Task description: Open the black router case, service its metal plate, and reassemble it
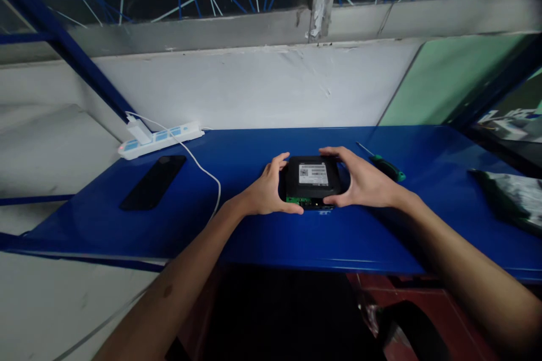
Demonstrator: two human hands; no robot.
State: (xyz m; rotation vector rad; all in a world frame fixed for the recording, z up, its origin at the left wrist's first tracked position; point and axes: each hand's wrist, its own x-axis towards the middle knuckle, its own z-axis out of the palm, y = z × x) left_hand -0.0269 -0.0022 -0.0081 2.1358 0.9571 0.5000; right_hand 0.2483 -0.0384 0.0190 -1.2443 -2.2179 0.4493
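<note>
A square black electronic device (292, 177) with a white printed label (313, 174) on top lies in front of me on the blue table. Its black cover sits slightly raised at the front, where a strip of green circuit board (300, 201) shows beneath. My left hand (271, 189) curls round the left side, thumb along the front and fingers at the back corner. On the right side, my right hand (359, 180) grips the cover between its thumb at the front and its fingers at the back edge. The underside of the device is hidden.
Just right of my right hand lies a green-and-black screwdriver (387, 168). A black phone (153, 182) rests at the left, near a white power strip (163, 140) with a white cable (203, 166). A plastic bag (514, 197) is at the right edge.
</note>
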